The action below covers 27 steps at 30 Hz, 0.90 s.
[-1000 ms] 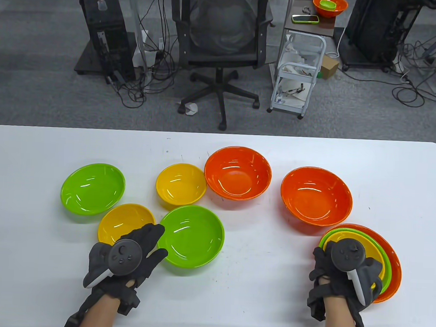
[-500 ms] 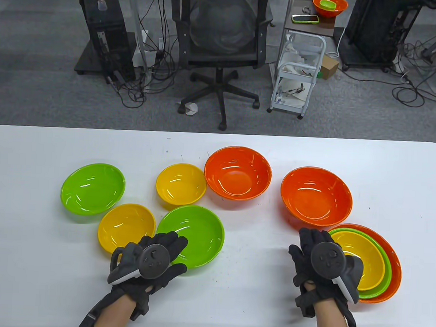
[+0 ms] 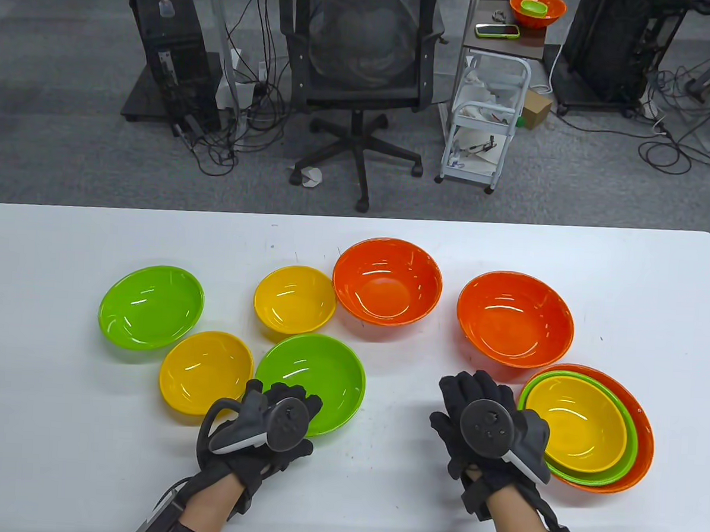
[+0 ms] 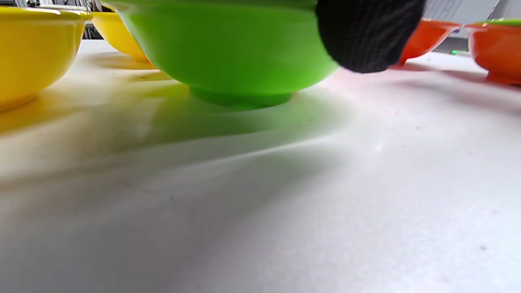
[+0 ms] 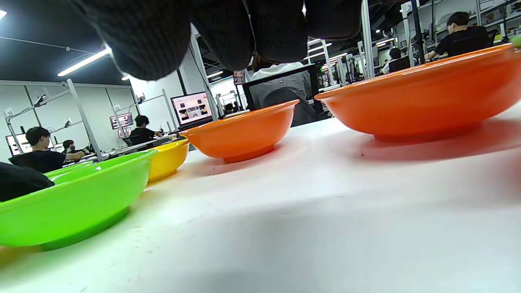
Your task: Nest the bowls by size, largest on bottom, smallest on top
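the left hand [image 3: 263, 430] sits at the near rim of the nearer green bowl [image 3: 312, 382], fingers curled towards that rim, though i cannot tell from here whether they actually have hold of it; in the left wrist view one gloved fingertip [image 4: 368, 36] hangs just in front of the bowl's wall. the right hand [image 3: 486, 427] lies open and holds nothing, just beside the finished stack [image 3: 633, 411] of yellow in green in orange. two orange bowls [image 3: 388, 281] [image 3: 514, 319] stand loose further back on the worktop [image 3: 29, 350], with two yellow ones [image 3: 294, 299] [image 3: 205, 370] and another green [image 3: 151, 306] to the left. i'd judge a second stack is starting: next, green goes into an orange bowl, lowered level so it seats
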{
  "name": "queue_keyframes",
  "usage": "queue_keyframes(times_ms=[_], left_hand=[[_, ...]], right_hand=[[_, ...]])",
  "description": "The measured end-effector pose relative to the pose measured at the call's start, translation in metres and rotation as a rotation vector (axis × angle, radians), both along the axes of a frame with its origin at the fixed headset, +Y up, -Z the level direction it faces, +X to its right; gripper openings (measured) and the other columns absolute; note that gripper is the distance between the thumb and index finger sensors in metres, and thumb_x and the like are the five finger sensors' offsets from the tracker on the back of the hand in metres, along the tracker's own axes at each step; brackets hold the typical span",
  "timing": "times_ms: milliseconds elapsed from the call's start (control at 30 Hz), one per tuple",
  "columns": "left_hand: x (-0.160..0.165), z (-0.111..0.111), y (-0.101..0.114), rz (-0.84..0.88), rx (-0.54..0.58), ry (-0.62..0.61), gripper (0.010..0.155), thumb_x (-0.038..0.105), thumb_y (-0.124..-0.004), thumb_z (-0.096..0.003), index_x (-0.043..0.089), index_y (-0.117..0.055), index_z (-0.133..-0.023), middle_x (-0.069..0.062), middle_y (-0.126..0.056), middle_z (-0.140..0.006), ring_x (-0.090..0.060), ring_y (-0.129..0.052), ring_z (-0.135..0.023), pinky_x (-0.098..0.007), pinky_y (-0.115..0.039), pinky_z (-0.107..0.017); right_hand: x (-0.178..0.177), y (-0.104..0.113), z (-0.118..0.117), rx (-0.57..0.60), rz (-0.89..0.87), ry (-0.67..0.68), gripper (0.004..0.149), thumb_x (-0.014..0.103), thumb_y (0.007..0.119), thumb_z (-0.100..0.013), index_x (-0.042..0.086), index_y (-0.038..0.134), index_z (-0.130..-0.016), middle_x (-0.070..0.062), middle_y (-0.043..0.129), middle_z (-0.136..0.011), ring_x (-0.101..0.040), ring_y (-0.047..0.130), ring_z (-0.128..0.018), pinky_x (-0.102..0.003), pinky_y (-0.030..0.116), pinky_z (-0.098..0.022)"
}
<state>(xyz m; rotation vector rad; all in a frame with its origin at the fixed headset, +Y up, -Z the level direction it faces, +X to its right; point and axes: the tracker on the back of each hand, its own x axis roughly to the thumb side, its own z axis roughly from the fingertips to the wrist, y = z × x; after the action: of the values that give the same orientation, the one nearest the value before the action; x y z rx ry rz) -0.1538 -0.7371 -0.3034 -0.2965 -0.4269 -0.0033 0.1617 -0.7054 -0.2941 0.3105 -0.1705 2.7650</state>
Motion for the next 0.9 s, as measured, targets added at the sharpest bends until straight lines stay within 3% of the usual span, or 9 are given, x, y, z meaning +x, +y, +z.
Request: queue_keyframes(times_ms=[167,267,500,700,900], left_hand=[[0.006,-0.008,-0.005,-0.087,-0.068,0.027,0.065,0.044,-0.079,-0.0517,0.032,-0.056,-0.111,-0.004,-0.066,-0.115,-0.035,-0.064,-0.112,-0.065,-0.033,-0.081],[0.012,-0.010,-0.002,-0.154,-0.009,-0.008,0.055,0.040,-0.078,-0.0524,0.034,-0.067,-0.106,-0.002,-0.075,-0.109,-0.032,-0.073,-0.107,-0.063,-0.044,-0.082],[0.019,-0.012,0.016,-0.053,-0.002,0.002,0.048,0.034,-0.079,-0.0512,0.033,-0.077,-0.099,-0.001,-0.085,-0.101,-0.032,-0.082,-0.099,-0.062,-0.050,-0.082],[0.026,0.003,0.025,0.025,0.048,-0.071,0.046,0.033,-0.081,-0.0496,0.030,-0.081,-0.095,0.000,-0.089,-0.096,-0.031,-0.086,-0.095,-0.062,-0.053,-0.081],[0.034,0.023,0.032,0.082,0.179,-0.157,0.045,0.034,-0.083,-0.0479,0.032,-0.084,-0.093,0.002,-0.092,-0.093,-0.028,-0.089,-0.093,-0.062,-0.057,-0.080]], right_hand=[[-0.002,-0.001,-0.001,-0.003,0.000,0.008,0.063,0.038,0.079,-0.048,0.008,0.067,-0.102,-0.022,0.062,-0.106,-0.054,0.048,-0.099,-0.072,0.040,-0.069],[-0.002,0.000,0.000,-0.005,0.001,0.008,0.063,0.038,0.079,-0.048,0.008,0.067,-0.102,-0.022,0.062,-0.106,-0.054,0.048,-0.099,-0.072,0.040,-0.069],[0.000,0.000,-0.001,0.011,-0.022,0.020,0.063,0.038,0.079,-0.048,0.008,0.067,-0.102,-0.022,0.062,-0.106,-0.054,0.048,-0.100,-0.071,0.040,-0.069],[-0.005,0.003,0.003,0.047,-0.081,0.116,0.064,0.037,0.080,-0.048,0.010,0.063,-0.104,-0.022,0.059,-0.108,-0.053,0.047,-0.100,-0.070,0.040,-0.070],[-0.017,0.005,0.011,0.083,-0.169,0.264,0.071,0.038,0.083,-0.047,0.015,0.053,-0.107,-0.020,0.053,-0.110,-0.052,0.041,-0.102,-0.068,0.037,-0.071]])
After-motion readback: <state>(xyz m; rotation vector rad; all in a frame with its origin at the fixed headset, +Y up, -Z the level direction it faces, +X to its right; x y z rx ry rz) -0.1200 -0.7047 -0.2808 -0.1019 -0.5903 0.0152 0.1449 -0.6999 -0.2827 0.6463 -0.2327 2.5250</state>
